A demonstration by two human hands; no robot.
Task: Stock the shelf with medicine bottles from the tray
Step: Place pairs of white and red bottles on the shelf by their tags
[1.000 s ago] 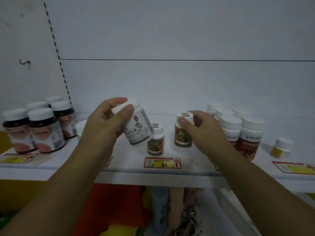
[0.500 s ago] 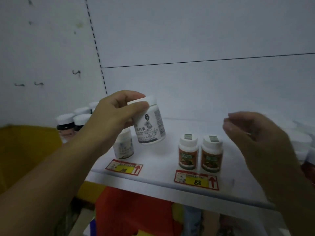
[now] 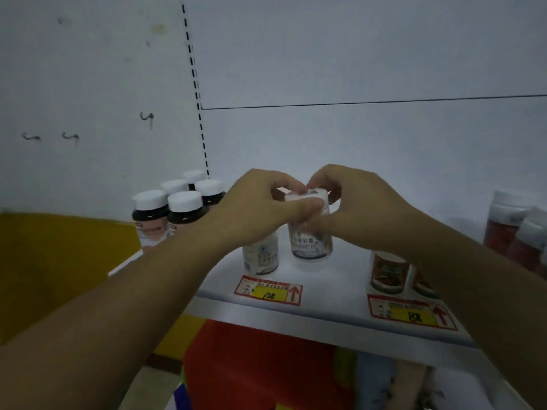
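A white medicine bottle [image 3: 310,242] with dark print stands on or just above the white shelf [image 3: 325,291], beside a similar white bottle [image 3: 260,255]. My left hand [image 3: 254,211] grips its cap and upper body from the left. My right hand [image 3: 358,208] pinches the same cap from the right. Whether the bottle's base touches the shelf is hard to tell. The tray is out of view.
Several dark bottles with white caps [image 3: 177,214] stand at the shelf's left end. Two orange-labelled bottles [image 3: 387,273] sit behind my right forearm, red-labelled bottles [image 3: 515,229] at far right. Price tags [image 3: 269,290] line the front edge.
My right hand came in from the right, where it was free, and closed on the white bottle's cap. The left hand lowered the bottle toward the shelf beside the other white bottle.
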